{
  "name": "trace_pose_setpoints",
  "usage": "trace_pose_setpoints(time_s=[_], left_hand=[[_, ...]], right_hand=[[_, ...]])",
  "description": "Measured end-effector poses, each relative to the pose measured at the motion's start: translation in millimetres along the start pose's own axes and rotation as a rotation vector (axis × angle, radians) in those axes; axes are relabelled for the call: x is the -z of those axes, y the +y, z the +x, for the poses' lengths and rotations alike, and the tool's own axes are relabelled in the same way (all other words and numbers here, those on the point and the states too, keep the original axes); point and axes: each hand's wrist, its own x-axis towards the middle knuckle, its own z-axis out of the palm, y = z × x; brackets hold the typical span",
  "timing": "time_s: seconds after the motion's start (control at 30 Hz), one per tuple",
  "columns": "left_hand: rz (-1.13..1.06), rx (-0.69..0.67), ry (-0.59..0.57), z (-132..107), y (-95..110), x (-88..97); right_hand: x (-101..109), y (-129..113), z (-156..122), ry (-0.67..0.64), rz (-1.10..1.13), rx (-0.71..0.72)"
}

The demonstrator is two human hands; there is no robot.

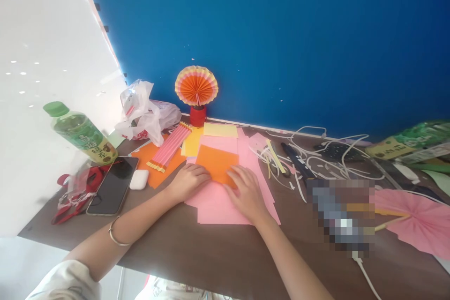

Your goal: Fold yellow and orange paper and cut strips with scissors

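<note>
A small sheet of orange paper lies over a stack of pink paper. My left hand is at its lower left corner, fingers closed on the edge. At the lower right edge, my right hand has its fingertips over the orange sheet and its thumb at the bottom edge. Behind them lie a yellow sheet and a pleated pink strip with yellow ends, which rests on more orange paper.
A round paper fan stands in a red holder by the blue wall. Left are a green-capped bottle, phone, white earbud case and plastic bag. Right are white cables and a pink fan.
</note>
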Motion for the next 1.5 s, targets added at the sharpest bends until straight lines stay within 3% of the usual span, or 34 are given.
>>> trace_pose_setpoints(time_s=[0.13, 0.3, 0.57, 0.8, 1.1, 1.5], left_hand=[[0.047, -0.014, -0.016, 1, 0, 0.5], [-0.027, -0.072, -0.027, 1, -2, 1.1], [-0.209, 0.058, -0.016, -2, -6, 8.4], [-0.41, 0.258, 0.008, 0, -13, 10.2], [-0.41, 0.268, 0.023, 1, -12, 9.2], [-0.363, 0.296, 0.04, 5, -5, 9.9]], right_hand=[[0, -6, 2, 0.016, -0.02, 0.104], [3, 5, 1, -0.024, 0.011, 0.113], [10, 22, -1, -0.164, 0.172, -0.051], [7, 27, 2, -0.163, 0.312, -0.198], [2, 30, 4, -0.09, 0.355, -0.284], [1, 27, 5, -0.169, 0.354, -0.369]])
